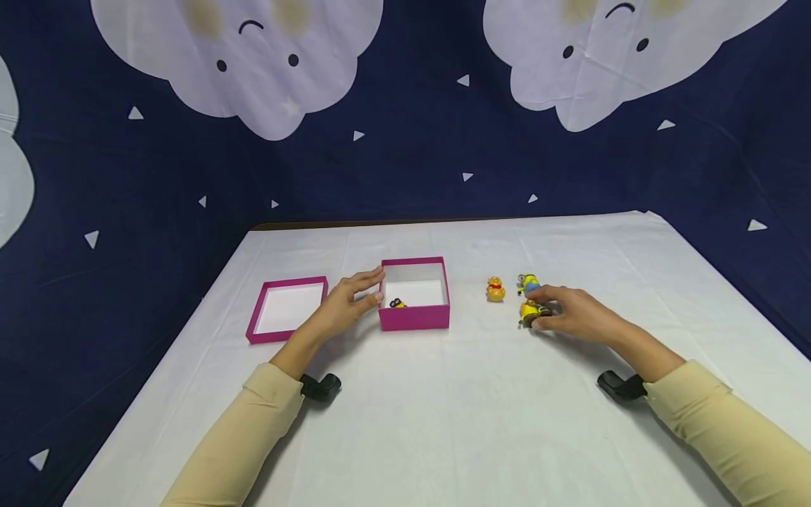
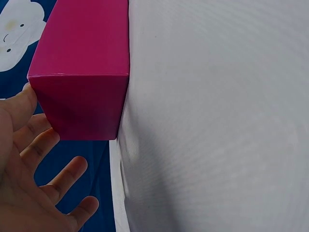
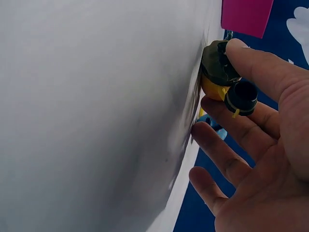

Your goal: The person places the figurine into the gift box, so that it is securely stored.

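My left hand (image 1: 345, 304) rests against the left wall of an uncovered magenta box (image 1: 415, 318), its fingers loosely spread. In the left wrist view, thumb and fingertips touch the box's edges. Inside the box lies a small yellow figure with black goggles (image 1: 397, 303). On the right, my right hand (image 1: 573, 315) pinches a yellow-and-black minion figure (image 3: 219, 67) between thumb and fingers, low at the tabletop. Just behind it is a blue-and-yellow minion figure (image 1: 528, 283), partly hidden by the hand in the right wrist view. An orange bear figure (image 1: 495, 290) with a red band stands to their left.
The magenta-rimmed lid (image 1: 256, 320) lies with its white inside up, left of the box. A white cloth (image 1: 405, 422) covers the table. Behind it hangs a dark blue cloth (image 1: 418, 169) with clouds and small triangles.
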Demonstrator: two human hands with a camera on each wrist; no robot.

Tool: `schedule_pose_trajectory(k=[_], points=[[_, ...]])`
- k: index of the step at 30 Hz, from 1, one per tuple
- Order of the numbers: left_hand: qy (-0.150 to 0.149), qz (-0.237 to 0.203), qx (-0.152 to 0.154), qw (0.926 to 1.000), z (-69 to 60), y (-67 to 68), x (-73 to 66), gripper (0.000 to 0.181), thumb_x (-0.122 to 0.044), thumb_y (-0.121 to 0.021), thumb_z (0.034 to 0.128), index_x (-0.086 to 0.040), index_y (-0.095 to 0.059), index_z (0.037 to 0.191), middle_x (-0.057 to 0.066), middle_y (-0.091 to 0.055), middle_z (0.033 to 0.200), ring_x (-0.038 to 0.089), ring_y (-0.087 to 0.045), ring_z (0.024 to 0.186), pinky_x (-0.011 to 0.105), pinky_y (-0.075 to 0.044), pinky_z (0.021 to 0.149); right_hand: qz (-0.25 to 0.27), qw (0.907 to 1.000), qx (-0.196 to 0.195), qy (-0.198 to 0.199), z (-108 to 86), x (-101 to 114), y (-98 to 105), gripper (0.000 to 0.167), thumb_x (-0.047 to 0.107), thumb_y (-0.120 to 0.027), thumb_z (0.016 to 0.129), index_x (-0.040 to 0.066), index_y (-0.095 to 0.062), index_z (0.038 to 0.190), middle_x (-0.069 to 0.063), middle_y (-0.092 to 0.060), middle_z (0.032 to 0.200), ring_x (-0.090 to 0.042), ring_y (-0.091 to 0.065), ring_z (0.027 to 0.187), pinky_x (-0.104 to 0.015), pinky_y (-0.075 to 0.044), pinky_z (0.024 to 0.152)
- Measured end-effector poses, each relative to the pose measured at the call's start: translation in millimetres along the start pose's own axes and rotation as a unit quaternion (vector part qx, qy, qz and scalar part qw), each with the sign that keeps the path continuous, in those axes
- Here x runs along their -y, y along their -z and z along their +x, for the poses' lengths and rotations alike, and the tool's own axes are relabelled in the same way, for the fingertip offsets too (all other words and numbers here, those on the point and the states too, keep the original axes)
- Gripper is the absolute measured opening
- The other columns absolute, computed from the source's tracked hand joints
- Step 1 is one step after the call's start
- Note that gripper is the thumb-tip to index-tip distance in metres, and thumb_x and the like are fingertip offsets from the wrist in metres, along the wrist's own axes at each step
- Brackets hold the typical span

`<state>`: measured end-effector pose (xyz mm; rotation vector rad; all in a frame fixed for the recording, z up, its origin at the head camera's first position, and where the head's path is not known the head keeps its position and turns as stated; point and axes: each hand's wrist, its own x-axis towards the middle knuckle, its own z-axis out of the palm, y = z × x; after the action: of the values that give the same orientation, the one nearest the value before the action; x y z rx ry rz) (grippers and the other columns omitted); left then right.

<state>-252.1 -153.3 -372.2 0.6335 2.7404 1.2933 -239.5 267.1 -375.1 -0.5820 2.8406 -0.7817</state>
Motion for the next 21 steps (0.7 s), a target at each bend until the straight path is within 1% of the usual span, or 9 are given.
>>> schedule_pose_trajectory(k=[4,7,11,18,21], points=[[-0.005,0.001,0.001,1.0000,-0.9,-0.1,-0.4,0.051,-0.025,-0.057,0.0943,-0.009,-0.043,0.141,0.001,-0.035,0.153,0.031,-0.027,0.142,0.054,-0.022,0.115,0.001,1.0000,-0.001,0.007,3.1,1.6,-3.6,0.058,0.036,-0.072,0.081,0.011,-0.055,0.130,-0.016,-0.061,0.126,-0.039,-0.047,0.126,-0.060,-0.035,0.101],[-0.001,0.000,0.001,1.0000,-1.3,-0.4,-0.8,0.051,-0.024,-0.057,0.0942,-0.009,-0.043,0.141,0.001,-0.035,0.153,0.031,-0.026,0.142,0.054,-0.021,0.115,0.001,0.9999,-0.002,0.011,5.1,3.6,-5.4,0.058,0.035,-0.073,0.081,0.011,-0.054,0.131,-0.015,-0.062,0.126,-0.038,-0.047,0.126,-0.059,-0.036,0.102],[0.006,-0.003,0.000,1.0000,-1.6,-0.4,-1.5,0.051,-0.024,-0.057,0.0943,-0.010,-0.043,0.141,-0.001,-0.035,0.153,0.031,-0.027,0.141,0.054,-0.022,0.115,0.000,1.0000,-0.001,0.008,7.3,5.1,-6.8,0.058,0.033,-0.072,0.082,0.010,-0.053,0.132,-0.015,-0.061,0.127,-0.038,-0.048,0.126,-0.058,-0.036,0.102],[0.002,0.001,0.001,1.0000,-1.2,0.7,-1.4,0.052,-0.024,-0.057,0.0943,-0.008,-0.043,0.141,0.000,-0.033,0.154,0.032,-0.028,0.140,0.055,-0.023,0.114,0.005,1.0000,-0.004,0.004,8.8,6.6,-7.0,0.057,0.032,-0.072,0.082,0.010,-0.054,0.131,-0.015,-0.062,0.126,-0.037,-0.048,0.126,-0.058,-0.036,0.102],[0.003,0.000,0.001,1.0000,-0.4,0.7,-1.0,0.052,-0.024,-0.058,0.0939,-0.009,-0.043,0.141,-0.001,-0.034,0.154,0.031,-0.027,0.140,0.055,-0.023,0.115,0.008,0.9999,-0.012,0.003,7.9,6.7,-6.5,0.053,0.031,-0.072,0.083,0.010,-0.056,0.129,-0.014,-0.063,0.124,-0.037,-0.049,0.126,-0.057,-0.036,0.102]])
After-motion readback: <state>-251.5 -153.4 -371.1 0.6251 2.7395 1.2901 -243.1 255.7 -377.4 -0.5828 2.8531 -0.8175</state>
